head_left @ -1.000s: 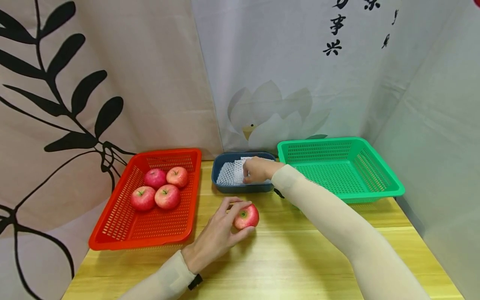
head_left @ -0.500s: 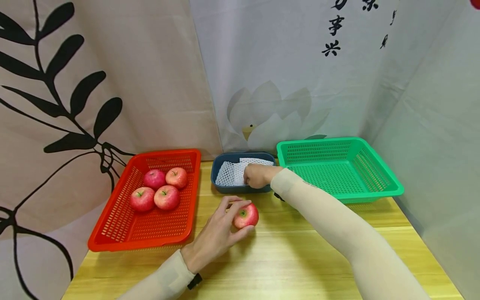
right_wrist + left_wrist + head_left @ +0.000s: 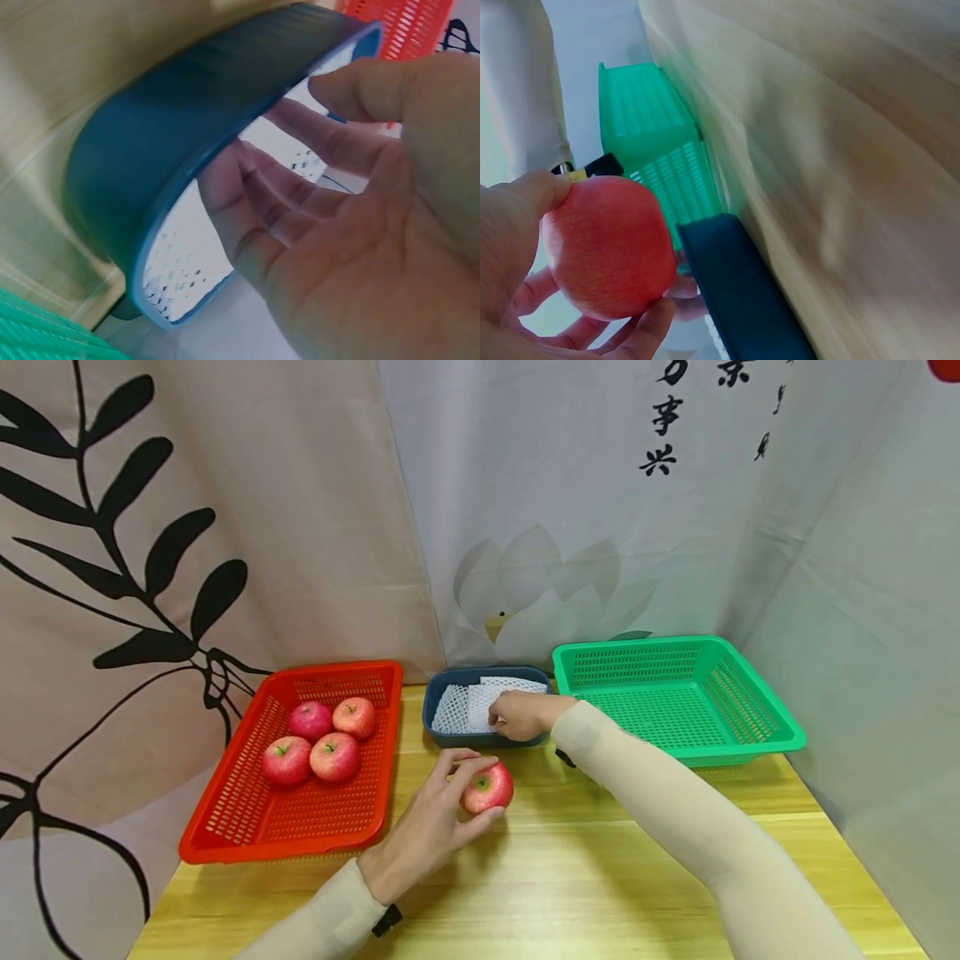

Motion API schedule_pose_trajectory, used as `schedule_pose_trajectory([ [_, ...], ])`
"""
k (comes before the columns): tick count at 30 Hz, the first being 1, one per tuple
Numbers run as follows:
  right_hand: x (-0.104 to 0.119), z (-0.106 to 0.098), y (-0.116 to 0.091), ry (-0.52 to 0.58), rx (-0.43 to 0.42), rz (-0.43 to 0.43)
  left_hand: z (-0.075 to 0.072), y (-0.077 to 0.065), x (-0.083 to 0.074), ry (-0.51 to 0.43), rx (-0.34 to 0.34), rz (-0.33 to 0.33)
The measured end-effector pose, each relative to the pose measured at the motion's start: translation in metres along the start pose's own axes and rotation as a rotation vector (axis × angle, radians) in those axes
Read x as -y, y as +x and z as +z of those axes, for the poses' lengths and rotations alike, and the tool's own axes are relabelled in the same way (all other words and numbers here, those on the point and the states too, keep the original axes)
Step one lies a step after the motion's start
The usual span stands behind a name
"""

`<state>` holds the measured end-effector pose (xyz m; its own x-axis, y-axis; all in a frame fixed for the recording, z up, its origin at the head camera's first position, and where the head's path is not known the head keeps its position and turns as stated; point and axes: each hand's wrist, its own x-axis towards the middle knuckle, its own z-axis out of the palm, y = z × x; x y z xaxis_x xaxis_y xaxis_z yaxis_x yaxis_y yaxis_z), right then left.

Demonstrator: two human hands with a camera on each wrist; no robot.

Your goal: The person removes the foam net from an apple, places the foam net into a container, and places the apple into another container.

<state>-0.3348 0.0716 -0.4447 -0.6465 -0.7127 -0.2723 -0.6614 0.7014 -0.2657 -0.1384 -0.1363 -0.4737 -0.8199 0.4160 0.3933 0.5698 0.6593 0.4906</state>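
Note:
My left hand (image 3: 427,831) grips a red apple (image 3: 489,789) between thumb and fingers, just above the wooden table in front of the dark blue box (image 3: 468,739). In the left wrist view the apple (image 3: 611,247) fills the space between thumb and fingertips. White foam fruit nets (image 3: 452,710) lie in the box. My right hand (image 3: 521,715) reaches over the box's front rim. In the right wrist view its fingers (image 3: 240,217) bend down into the box against the nets (image 3: 187,262), the thumb standing apart; the fingertips are partly hidden by the rim.
An orange-red basket (image 3: 300,814) with several apples (image 3: 335,757) stands on the left. To the right of the box is a green basket (image 3: 675,697) with nothing in it. A printed curtain (image 3: 322,527) hangs behind the table (image 3: 570,893).
My right hand's fingers have shifted slightly over the nets in the box. The left hand and its apple have moved only a little toward the left.

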Motion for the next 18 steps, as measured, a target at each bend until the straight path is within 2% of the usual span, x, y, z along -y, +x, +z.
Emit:
schedule_pose_trajectory([
  [6,0.005,-0.007,-0.011,-0.004,-0.036,0.017,-0.003,0.002,0.000,0.006,-0.010,0.002],
  [7,0.017,-0.015,-0.021,-0.006,-0.033,0.036,-0.004,0.002,0.000,0.006,-0.010,0.002],
  [18,0.026,-0.022,-0.042,0.035,-0.135,0.003,-0.012,0.003,-0.002,0.012,-0.045,0.003],
])
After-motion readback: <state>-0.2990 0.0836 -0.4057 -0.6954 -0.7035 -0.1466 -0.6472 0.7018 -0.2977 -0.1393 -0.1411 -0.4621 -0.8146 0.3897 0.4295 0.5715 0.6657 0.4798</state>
